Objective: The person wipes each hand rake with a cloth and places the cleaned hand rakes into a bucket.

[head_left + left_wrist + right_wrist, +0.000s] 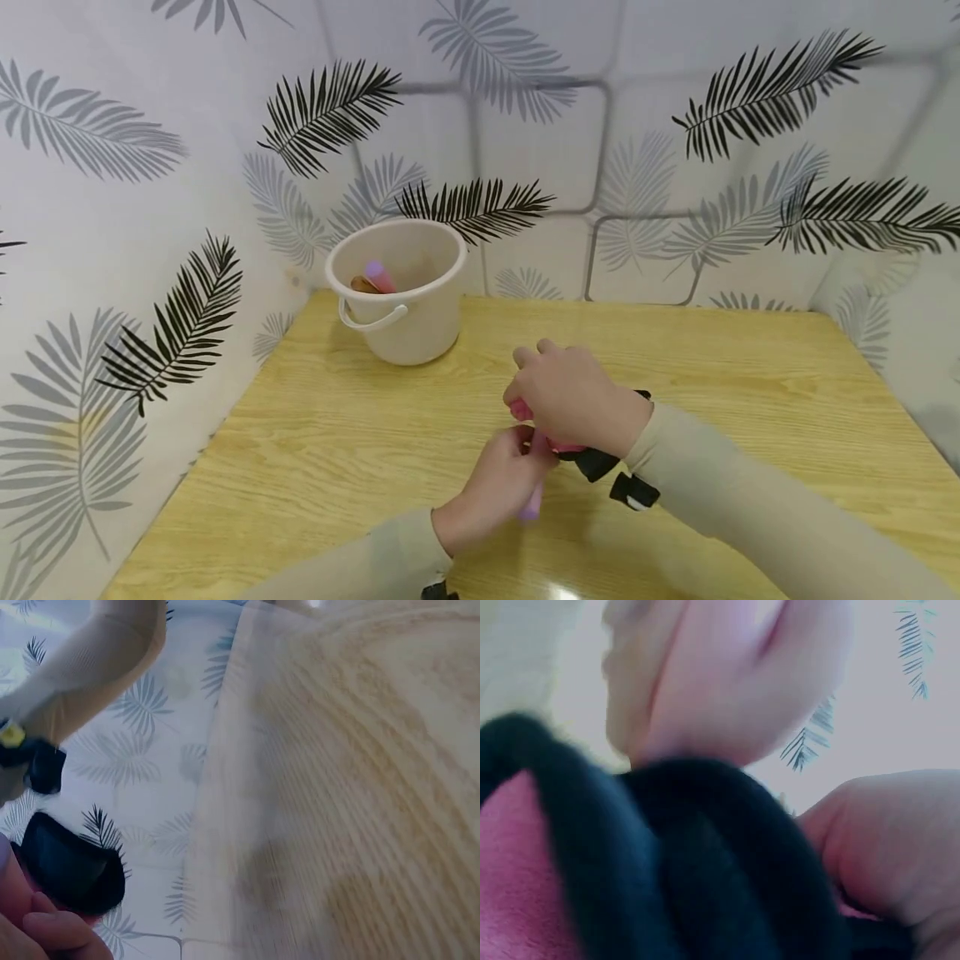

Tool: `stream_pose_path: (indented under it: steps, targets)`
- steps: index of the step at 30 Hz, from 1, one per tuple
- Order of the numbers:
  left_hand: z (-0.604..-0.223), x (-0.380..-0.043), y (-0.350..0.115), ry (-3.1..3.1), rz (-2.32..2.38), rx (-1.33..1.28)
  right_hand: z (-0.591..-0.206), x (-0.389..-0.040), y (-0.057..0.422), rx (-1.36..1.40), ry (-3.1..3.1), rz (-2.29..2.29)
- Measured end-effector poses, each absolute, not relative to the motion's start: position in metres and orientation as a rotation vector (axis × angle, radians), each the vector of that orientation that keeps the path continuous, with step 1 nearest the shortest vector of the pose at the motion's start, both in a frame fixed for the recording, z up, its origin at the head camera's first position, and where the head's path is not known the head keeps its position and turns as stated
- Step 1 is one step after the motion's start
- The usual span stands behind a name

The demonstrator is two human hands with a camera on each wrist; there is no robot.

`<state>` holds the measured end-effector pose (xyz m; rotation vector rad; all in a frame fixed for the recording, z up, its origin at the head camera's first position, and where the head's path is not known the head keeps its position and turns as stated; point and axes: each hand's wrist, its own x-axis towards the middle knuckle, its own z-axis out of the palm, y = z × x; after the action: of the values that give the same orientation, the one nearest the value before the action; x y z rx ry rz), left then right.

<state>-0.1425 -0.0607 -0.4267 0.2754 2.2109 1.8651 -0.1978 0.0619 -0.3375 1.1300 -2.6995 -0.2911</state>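
Over the front middle of the table, my left hand grips a light purple rod with a smooth round end pointing toward me. Just above and to the right, my right hand holds a pink fabric piece with black edging, close to the rod's upper part. In the right wrist view the same fabric looks soft and fuzzy, with thick black trim across the foreground. The left wrist view catches its black part beside the left fingers. My right palm hides much of the fabric.
A cream bucket with a white handle stands at the back left of the wooden table. In it lie a pink stick with a purple end and something brown. Leaf-patterned cloth hangs behind and at both sides.
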Motion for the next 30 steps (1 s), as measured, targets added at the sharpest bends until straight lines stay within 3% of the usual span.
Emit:
stream_pose_path:
  steps: [6, 15, 24, 30]
  targets:
    - [-0.423, -0.149, -0.06, 2.231, 1.953, 0.21, -0.339, -0.188, 0.078, 1.068, -2.757, -0.065]
    - [-0.416, -0.148, -0.056, 2.241, 1.986, 0.106, -0.364, -0.211, 0.103, 0.783, -2.655, 0.129]
    - [-0.419, -0.157, -0.06, 2.236, 2.008, 0.08, -0.378, -0.186, 0.099, 0.878, -2.58, 0.338]
    - [-0.419, -0.154, -0.058, 2.216, 2.009, 0.064, -0.381, -0.2, 0.104, 0.766, -2.595, 0.36]
